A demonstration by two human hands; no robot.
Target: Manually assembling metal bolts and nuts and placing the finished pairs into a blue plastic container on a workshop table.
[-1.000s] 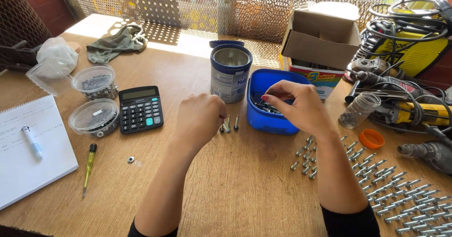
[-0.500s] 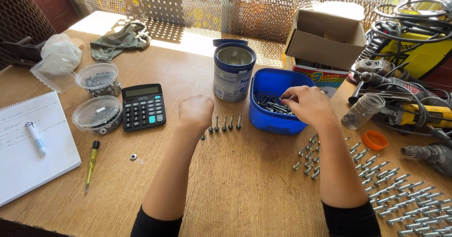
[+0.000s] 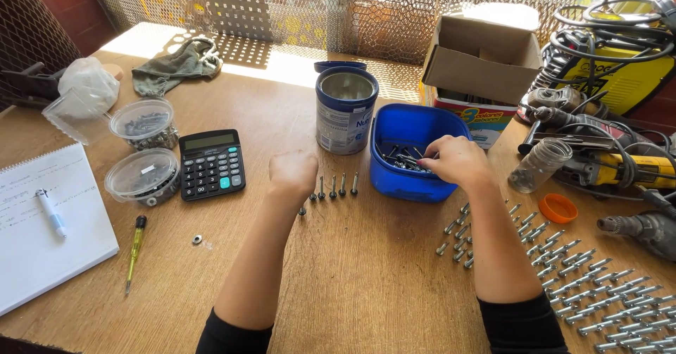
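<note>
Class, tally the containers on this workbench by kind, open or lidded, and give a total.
Blue plastic tub: 1
Metal tin: 1
Clear lidded tubs: 2
Clear jar lying on its side: 1
Cardboard box: 1
Total: 6
The right hand reaches into the blue tub.

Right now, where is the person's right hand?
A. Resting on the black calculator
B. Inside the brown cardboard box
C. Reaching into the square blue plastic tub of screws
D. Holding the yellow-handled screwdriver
C: the right hand is over the rim of the square blue plastic tub, fingers down among the dark screws inside, while the left hand rests as a fist on the wooden table beside a short row of upright screws.
</note>
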